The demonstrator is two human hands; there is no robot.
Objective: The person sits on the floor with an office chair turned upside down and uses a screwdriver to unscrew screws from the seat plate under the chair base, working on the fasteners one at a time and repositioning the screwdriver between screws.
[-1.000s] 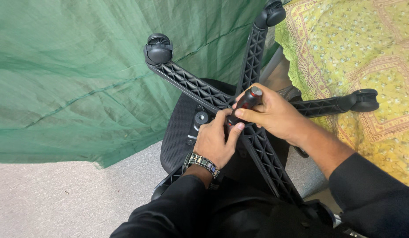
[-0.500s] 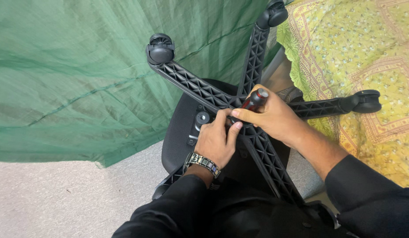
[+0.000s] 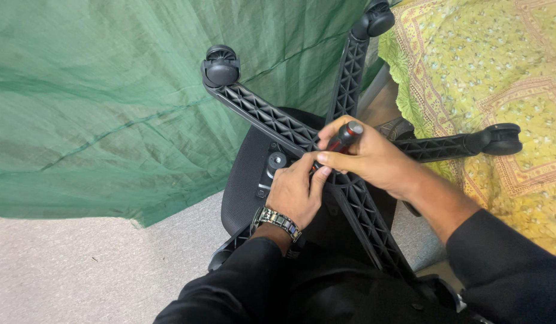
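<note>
1. A black office chair lies upturned, its black ribbed plastic five-spoke base (image 3: 272, 117) facing up toward the head camera.
2. The right hand (image 3: 374, 159) grips a screwdriver with a red and black handle (image 3: 341, 141); its fingers are wrapped closed around the handle, thumb along the lower side, and the handle's rounded black end pokes out above the knuckles.
3. The screwdriver sits over the hub where the spokes meet, tilted down and to the left; its tip is hidden behind the hands.
4. The left hand (image 3: 296, 192) rests just below and left of the right hand, touching it near the thumb; its fingers are curled in at the hub, and what they pinch cannot be told.
5. A silver metal link wristwatch (image 3: 278, 221) circles the left wrist, above a black sleeve (image 3: 242, 288).
6. Under the spokes shows the black mesh chair seat underside (image 3: 245, 174), with a small round grey metal fitting (image 3: 276, 161) just left of the left hand.
7. Black caster wheels end the spokes: one at upper left (image 3: 221, 66), one at the top (image 3: 379, 18), one at right (image 3: 500, 139).
8. A green net-like fabric sheet (image 3: 98, 102) hangs behind the chair on the left.
9. A yellow patterned bedcover (image 3: 500, 66) lies at the right, the right-side wheel in front of it.
10. Pale grey carpet floor (image 3: 68, 270) fills the lower left.
</note>
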